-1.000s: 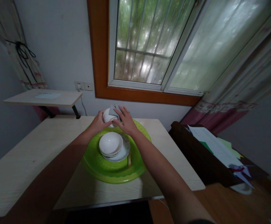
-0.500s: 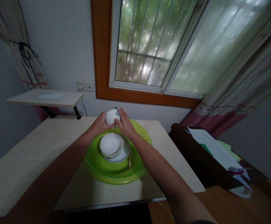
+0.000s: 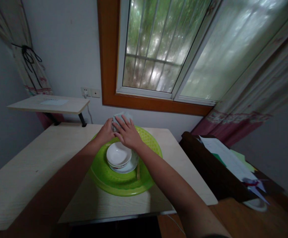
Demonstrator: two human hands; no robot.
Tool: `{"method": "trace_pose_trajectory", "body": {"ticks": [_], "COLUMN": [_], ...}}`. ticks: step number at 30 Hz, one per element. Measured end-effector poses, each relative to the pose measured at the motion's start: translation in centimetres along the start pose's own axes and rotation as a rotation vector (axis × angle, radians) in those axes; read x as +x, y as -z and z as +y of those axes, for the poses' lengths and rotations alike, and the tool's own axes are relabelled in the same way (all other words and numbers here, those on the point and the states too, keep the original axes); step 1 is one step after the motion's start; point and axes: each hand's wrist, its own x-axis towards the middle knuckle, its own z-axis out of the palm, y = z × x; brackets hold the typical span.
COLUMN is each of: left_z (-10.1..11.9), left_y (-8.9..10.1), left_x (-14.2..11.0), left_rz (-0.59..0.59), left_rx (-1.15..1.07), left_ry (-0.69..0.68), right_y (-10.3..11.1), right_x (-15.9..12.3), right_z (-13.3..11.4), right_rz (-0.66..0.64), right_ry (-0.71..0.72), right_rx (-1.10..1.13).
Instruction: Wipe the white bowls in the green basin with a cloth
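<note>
Above the back of a green round basin (image 3: 122, 190), my left hand (image 3: 106, 131) is closed on the side of a small white bowl, now almost wholly hidden. My right hand (image 3: 129, 135) lies over it, pressing a pale grey-blue cloth (image 3: 118, 116) against the bowl. The cloth shows behind and between the fingers. Below the hands, a stack of white bowls (image 3: 118, 154) rests on a white plate (image 3: 132, 164) inside the basin. Chopsticks (image 3: 138, 170) lie at the plate's right side.
The basin stands on a pale wooden table (image 3: 47, 158). At the left back is a small raised shelf (image 3: 69, 105) on black legs. Papers (image 3: 223, 153) lie on a dark piece of furniture right of the table. A window (image 3: 154, 46) is ahead.
My right hand has moved left across the bowl with the cloth, so the white bowl is now covered. The stack in the basin stays in place.
</note>
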Motion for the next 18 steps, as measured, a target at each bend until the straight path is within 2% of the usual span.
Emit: {"method": "trace_pose_trajectory", "body": {"ticks": [3,8,12,15,18], "left_z": [0.1,0.1,-0.1,-0.1,-0.4], "left_y": [0.1,0.3,0.4,0.3,0.0], "left_x": [0.0,0.2,0.2,0.1,0.0], "left_rz": [0.041,0.134,0.124,0.079,0.044], "left_rx": [-0.014,-0.037,-0.097,-0.179,-0.247], "left_ry": [0.043,0.106,0.158,0.175,0.197], "right_y": [-0.6,-2.9,-3.7,-3.6,-3.7], "right_x": [0.0,-0.4,-0.7,-0.7,-0.6], "right_z": [0.6,1.8,1.6,1.4,1.9], "right_rz": [0.063,0.227,0.199,0.204,0.259], "right_ry": [-0.097,-0.432,-0.636,-0.723,-0.713], "right_rx": [0.126,0.586,1.041,1.238,1.225]}}
